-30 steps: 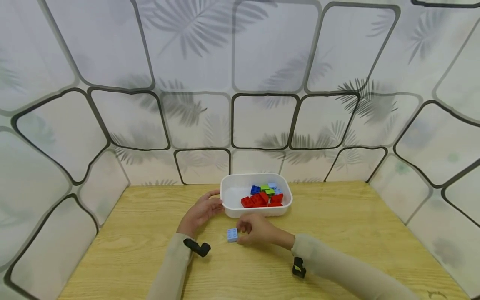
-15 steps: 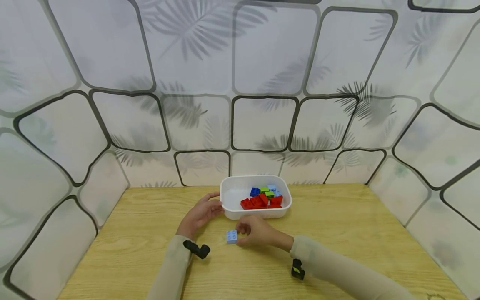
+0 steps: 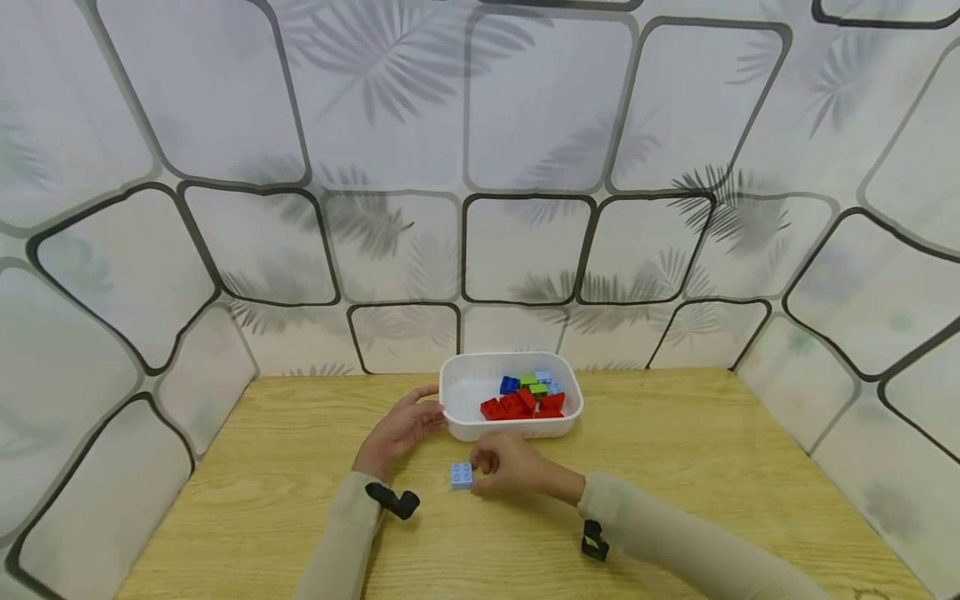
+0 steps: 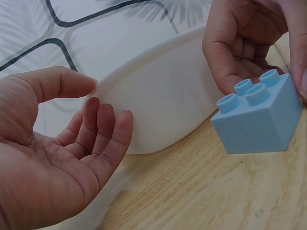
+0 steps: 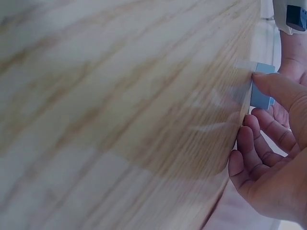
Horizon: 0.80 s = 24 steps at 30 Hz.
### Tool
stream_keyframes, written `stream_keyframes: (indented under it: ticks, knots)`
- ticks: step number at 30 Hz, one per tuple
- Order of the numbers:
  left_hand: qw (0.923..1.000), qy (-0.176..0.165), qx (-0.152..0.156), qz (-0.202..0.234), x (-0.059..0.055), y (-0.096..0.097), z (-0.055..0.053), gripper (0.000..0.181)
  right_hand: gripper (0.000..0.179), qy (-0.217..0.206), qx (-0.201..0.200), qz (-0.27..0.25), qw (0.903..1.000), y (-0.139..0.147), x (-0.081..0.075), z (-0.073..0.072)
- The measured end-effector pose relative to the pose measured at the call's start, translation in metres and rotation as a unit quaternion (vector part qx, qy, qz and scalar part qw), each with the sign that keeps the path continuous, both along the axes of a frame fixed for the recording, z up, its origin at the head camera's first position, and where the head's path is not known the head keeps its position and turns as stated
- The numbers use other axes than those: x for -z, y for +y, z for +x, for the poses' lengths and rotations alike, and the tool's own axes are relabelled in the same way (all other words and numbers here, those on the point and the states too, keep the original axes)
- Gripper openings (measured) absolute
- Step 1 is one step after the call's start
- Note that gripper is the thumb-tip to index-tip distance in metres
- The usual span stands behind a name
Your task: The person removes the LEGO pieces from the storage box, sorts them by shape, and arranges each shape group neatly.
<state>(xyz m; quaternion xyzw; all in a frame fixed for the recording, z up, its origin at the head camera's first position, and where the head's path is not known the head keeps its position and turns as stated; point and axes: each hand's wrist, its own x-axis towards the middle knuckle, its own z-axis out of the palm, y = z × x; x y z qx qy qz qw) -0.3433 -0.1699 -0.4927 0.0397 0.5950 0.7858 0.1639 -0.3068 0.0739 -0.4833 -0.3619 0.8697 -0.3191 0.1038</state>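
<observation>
In the head view, a light-blue four-studded toy brick point(image 3: 461, 476) rests studs up on the wooden table point(image 3: 285, 483). My right hand point(image 3: 513, 467) holds the brick's right end, the thumb on the near side and a bent index finger on the far side; the other fingers curl beside it. The left wrist view shows the brick point(image 4: 254, 115) close up. Beside the left end of a white tray point(image 3: 510, 429), my left hand point(image 3: 401, 429) has its fingers loosely bent. Its fingertips lie at the tray's outer wall point(image 4: 158, 96), and whether they press it I cannot tell.
Inside the tray, red bricks point(image 3: 517, 404) lie at the front. A dark-blue brick point(image 3: 509, 385), green bricks point(image 3: 537, 389) and light-blue bricks point(image 3: 543, 377) sit behind them. A patterned curtain point(image 3: 405, 333) surrounds the table's back and sides.
The view has tilted slightly, so everything sits a little lower in it. The right hand and the light-blue brick have shifted barely leftward and nearer. The left hand stays at the tray.
</observation>
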Motion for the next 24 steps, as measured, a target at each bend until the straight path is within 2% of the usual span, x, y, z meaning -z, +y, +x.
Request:
stream_keyframes:
  ticks: [13, 24]
  knots:
    - [0.9999, 0.002, 0.006, 0.009, 0.000, -0.001, 0.002, 0.053, 0.027, -0.010, -0.009, 0.001, 0.9999, -0.001, -0.004, 0.001]
    - [0.9999, 0.001, 0.006, 0.011, -0.002, -0.001, 0.003, 0.055, 0.031, -0.040, -0.009, 0.015, 0.9990, 0.004, -0.012, -0.003]
